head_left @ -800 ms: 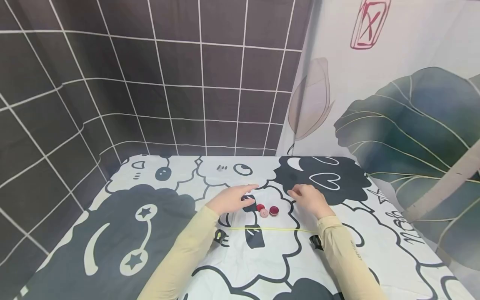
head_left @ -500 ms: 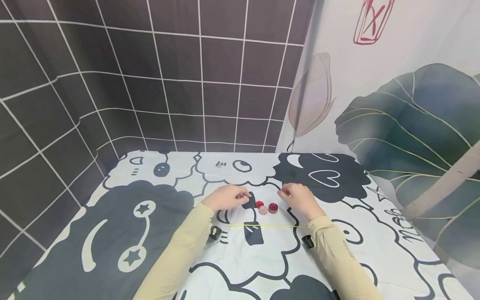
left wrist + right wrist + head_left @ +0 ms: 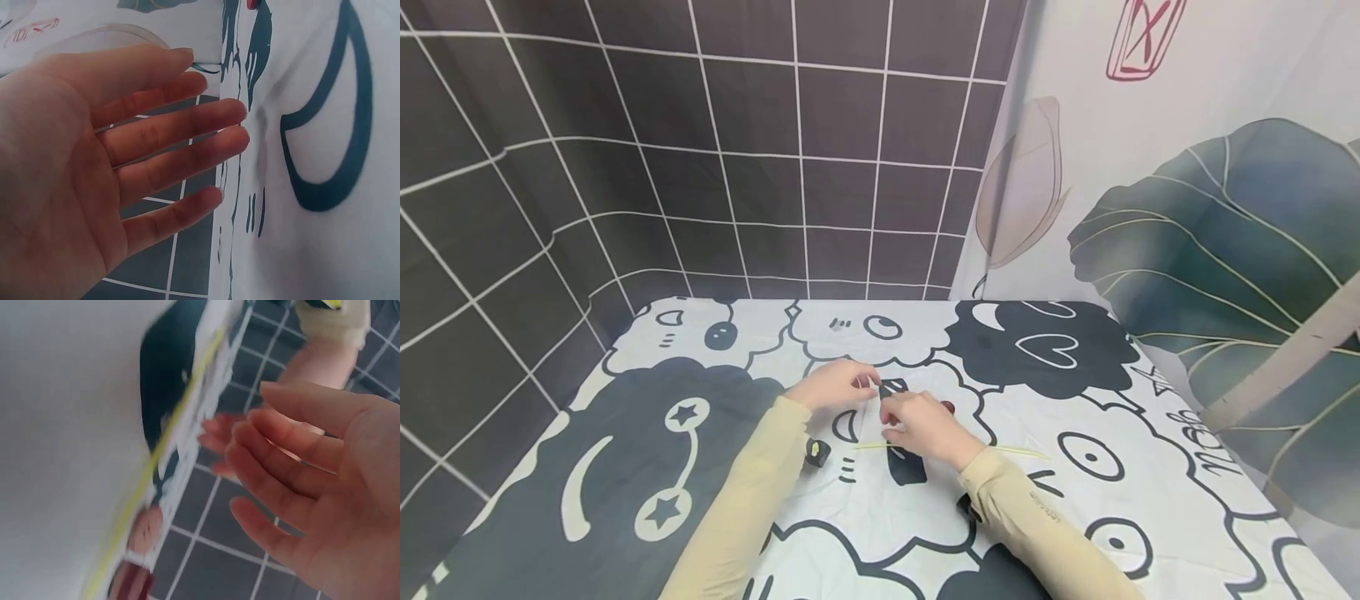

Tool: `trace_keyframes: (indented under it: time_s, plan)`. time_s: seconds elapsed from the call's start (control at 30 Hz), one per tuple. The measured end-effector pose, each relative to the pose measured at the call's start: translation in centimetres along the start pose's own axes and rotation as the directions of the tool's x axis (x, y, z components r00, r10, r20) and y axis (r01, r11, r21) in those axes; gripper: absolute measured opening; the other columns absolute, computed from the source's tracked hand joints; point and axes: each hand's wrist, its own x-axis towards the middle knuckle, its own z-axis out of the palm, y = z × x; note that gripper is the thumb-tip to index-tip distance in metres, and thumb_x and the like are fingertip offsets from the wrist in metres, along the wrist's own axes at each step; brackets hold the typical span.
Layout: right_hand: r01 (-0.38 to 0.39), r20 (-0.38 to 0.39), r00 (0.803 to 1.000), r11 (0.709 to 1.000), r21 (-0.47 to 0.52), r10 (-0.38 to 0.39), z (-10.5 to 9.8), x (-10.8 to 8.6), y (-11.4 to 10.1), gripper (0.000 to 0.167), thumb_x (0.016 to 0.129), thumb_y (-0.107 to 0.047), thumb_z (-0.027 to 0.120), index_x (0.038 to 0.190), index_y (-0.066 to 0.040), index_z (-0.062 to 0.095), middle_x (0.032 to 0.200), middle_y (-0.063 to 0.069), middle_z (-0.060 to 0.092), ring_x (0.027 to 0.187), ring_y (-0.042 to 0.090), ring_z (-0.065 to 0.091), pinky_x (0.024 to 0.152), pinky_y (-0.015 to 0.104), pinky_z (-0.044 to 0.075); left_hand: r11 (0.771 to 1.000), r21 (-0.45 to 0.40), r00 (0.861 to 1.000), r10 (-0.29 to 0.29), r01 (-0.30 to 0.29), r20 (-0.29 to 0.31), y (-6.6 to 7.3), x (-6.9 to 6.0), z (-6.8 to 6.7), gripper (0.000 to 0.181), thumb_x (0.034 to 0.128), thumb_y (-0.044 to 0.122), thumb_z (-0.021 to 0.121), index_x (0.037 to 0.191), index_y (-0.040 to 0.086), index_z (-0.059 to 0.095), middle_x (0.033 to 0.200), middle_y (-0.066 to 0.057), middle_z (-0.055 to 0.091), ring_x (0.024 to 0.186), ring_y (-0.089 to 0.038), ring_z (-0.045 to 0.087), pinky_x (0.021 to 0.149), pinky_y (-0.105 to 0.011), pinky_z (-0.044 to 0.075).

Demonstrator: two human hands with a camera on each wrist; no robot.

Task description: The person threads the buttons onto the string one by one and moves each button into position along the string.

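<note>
My left hand (image 3: pixel 837 384) is empty, fingers extended, and my right hand (image 3: pixel 922 425), relaxed and empty over the yellow cord (image 3: pixel 153 459), could, dipping too low, scatter the pink button (image 3: pixel 145 530) and dark red disc (image 3: pixel 948 407) beyond it.

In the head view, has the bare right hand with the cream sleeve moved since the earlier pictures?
Yes: the right hand has moved left and somewhat lower in view, judged against the white-outlined heart printed on the black-and-white fabric.
</note>
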Motion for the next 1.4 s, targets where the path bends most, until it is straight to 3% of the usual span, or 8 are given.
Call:
trace_keyframes:
  time_s: [0.17,0.27,0.6,0.8,0.9,1.13,1.3,1.4]
  plan:
    - [0.003,0.190,0.982,0.999,0.043,-0.011,0.9,1.0,-0.7,0.012,0.081,-0.016,0.075,0.085,-0.012,0.065,0.073,-0.003,0.058,0.062,0.005,0.048,0.056,0.018,0.037,1.000,0.010,1.000,-0.015,0.015,0.018,0.2,0.0,-0.2,0.022,0.0922,0.023,0.062,0.111,0.013,0.067,0.101,-0.004,0.072,0.095,-0.017,0.066,0.086,-0.033,0.052]
    - [-0.005,0.260,0.966,0.999,0.039,-0.006,1.4,1.5,-0.8,0.014,0.081,-0.019,0.076,0.084,-0.013,0.064,0.070,-0.006,0.054,0.062,0.004,0.045,0.055,0.018,0.035,1.000,0.010,1.000,-0.019,0.018,0.025,0.4,0.0,-0.3,0.021,0.0920,0.023,0.062,0.109,0.012,0.068,0.102,-0.005,0.072,0.095,-0.018,0.066,0.085,-0.034,0.052]
    - [0.002,0.322,0.947,1.000,0.028,-0.011,1.5,2.1,-1.0,0.013,0.086,-0.003,0.065,0.076,-0.012,0.063,0.067,-0.005,0.055,0.060,0.006,0.046,0.054,0.018,0.035,1.000,-0.021,0.999,-0.003,0.004,0.042,0.7,-0.2,-0.5,0.019,0.0907,0.019,0.061,0.106,0.011,0.069,0.097,-0.002,0.072,0.080,-0.011,0.060,0.077,-0.026,0.048]
    - [0.094,0.275,0.956,0.995,0.031,-0.099,1.3,1.6,-0.4,0.014,0.088,-0.004,0.063,0.076,-0.011,0.059,0.071,-0.003,0.055,0.066,0.009,0.050,0.059,0.018,0.039,1.000,-0.010,1.000,0.006,-0.006,-0.006,0.6,0.0,-0.1,0.014,0.0924,0.021,0.061,0.099,0.013,0.070,0.094,-0.001,0.072,0.079,-0.011,0.059,0.076,-0.027,0.049]
    - [0.114,0.241,0.961,0.988,0.103,-0.136,0.6,1.3,0.2,0.014,0.090,-0.003,0.061,0.078,-0.009,0.056,0.073,-0.001,0.053,0.066,0.007,0.048,0.062,0.016,0.040,1.000,0.003,1.000,0.007,-0.007,-0.013,0.6,0.1,-0.1,0.014,0.0930,0.022,0.061,0.099,0.013,0.070,0.089,0.000,0.072,0.077,-0.009,0.059,0.075,-0.026,0.049]
    - [-0.025,0.237,0.969,0.935,0.353,-0.064,-2.0,0.6,2.1,0.014,0.093,0.000,0.052,0.084,-0.010,0.053,0.069,0.005,0.066,0.054,-0.001,0.045,0.051,0.015,0.036,1.000,0.015,1.000,0.018,-0.018,-0.015,0.7,0.1,-0.1,0.016,0.0918,0.023,0.061,0.099,0.012,0.071,0.089,0.000,0.071,0.071,-0.009,0.056,0.068,-0.025,0.047]
    - [-0.100,0.191,0.981,0.906,0.412,0.022,-3.9,0.1,3.7,0.006,0.092,0.000,0.057,0.093,-0.005,0.061,0.073,0.009,0.070,0.060,0.014,0.060,0.052,0.017,0.042,1.000,0.021,1.000,-0.011,0.011,-0.001,0.9,0.2,0.2,0.016,0.0916,0.025,0.062,0.100,0.015,0.071,0.091,0.001,0.072,0.077,-0.009,0.060,0.072,-0.025,0.049]
    - [-0.143,0.180,0.981,0.903,0.404,0.075,-4.7,-0.3,4.3,0.013,0.091,-0.002,0.060,0.104,-0.001,0.064,0.078,0.008,0.074,0.066,0.024,0.067,0.055,0.019,0.044,0.999,0.021,1.000,-0.026,0.026,0.013,1.1,0.2,0.5,0.016,0.0916,0.026,0.062,0.099,0.015,0.071,0.093,0.000,0.072,0.080,-0.010,0.062,0.075,-0.026,0.049]
